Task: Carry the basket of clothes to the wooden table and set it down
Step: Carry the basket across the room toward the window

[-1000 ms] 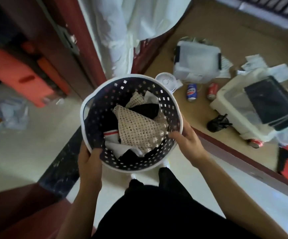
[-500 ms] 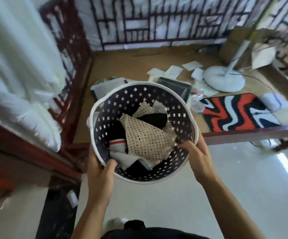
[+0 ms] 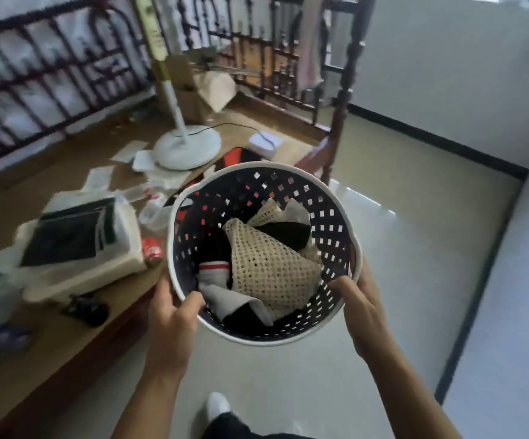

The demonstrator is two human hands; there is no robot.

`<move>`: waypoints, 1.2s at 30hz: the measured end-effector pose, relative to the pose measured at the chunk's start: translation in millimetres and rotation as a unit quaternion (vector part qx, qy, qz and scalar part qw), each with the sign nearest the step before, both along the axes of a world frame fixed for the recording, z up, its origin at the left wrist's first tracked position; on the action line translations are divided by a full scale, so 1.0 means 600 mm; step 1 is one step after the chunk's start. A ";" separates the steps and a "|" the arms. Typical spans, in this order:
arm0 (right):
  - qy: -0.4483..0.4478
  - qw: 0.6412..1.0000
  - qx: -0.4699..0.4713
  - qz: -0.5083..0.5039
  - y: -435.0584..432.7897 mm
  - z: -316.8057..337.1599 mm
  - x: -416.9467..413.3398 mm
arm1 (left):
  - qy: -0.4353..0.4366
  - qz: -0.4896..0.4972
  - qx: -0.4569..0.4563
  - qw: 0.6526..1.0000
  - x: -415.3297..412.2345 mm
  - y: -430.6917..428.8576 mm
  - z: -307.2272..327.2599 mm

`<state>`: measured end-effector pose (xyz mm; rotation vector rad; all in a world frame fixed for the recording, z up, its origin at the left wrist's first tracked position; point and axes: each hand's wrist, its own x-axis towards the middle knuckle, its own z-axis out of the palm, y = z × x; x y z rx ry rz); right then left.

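Observation:
I hold a round dark basket [image 3: 329, 223] with a white rim and square holes in front of me, above the pale floor. Inside lie clothes: a beige mesh garment [image 3: 269, 267], black pieces and a grey one with a red stripe. My left hand [image 3: 171, 324] grips the near-left rim, thumb inside. My right hand [image 3: 363, 308] grips the near-right rim, thumb inside. A low wooden platform [image 3: 51, 350] stretches along the left; no separate wooden table is visible.
On the platform lie a white storage box [image 3: 76, 248] with a dark lid, a red can [image 3: 151, 251], papers and a white fan base [image 3: 187, 147]. A dark wooden railing and post [image 3: 340, 115] stand ahead. Pale floor [image 3: 399, 248] extends right to white walls.
The view has swung rightward across the room: the white curtain and door frame left the view, and the fan base, railing post and white walls came in. Both hands keep the same hold.

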<state>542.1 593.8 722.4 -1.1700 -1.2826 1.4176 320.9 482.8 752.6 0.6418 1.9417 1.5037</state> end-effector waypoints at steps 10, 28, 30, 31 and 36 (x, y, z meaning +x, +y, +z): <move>-0.036 0.989 -0.051 -0.138 0.249 -0.040 0.161 | -0.002 -0.160 -0.010 0.987 0.122 0.362 -0.059; 0.004 0.928 -0.087 -0.362 0.802 -0.022 0.473 | 0.003 -0.387 0.020 0.922 0.441 1.093 -0.060; 0.002 0.935 -0.095 -0.342 0.886 -0.022 0.509 | 0.008 -0.374 0.013 0.927 0.473 1.167 -0.059; 0.001 0.938 -0.097 -0.333 0.925 -0.017 0.524 | 0.006 -0.366 0.010 0.931 0.485 1.197 -0.051; -0.020 0.960 -0.080 -0.266 1.133 0.015 0.565 | -0.007 -0.303 0.007 0.953 0.514 1.344 -0.034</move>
